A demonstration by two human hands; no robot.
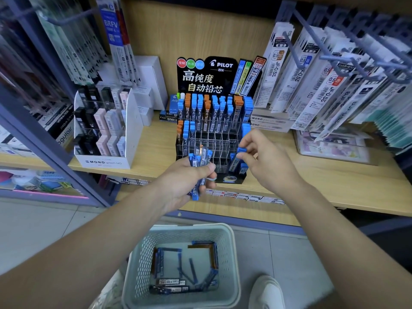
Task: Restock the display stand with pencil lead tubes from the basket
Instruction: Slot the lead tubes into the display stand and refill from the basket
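One pale slatted basket (231, 253) sits nearest, on the floor, holding roughly a dozen loose tubes (178, 262). They are mostly blue-capped, a few orange, and lie flat and crossed. One white shoe (266, 291) shows at its right. Farther off, over the shelf (312, 175) edge, the left grip (187, 181) curls round a bundle (199, 157) of about six clear tubes, blue-capped with one orange. The right grip (265, 157) pinches a single blue-capped tube (242, 150) between thumb and fingers, just above the near right cells of the one stand (218, 139). Its three stepped rows of clear cells differ: far row full, middle row filled only at both ends, near row holding two tubes at right.
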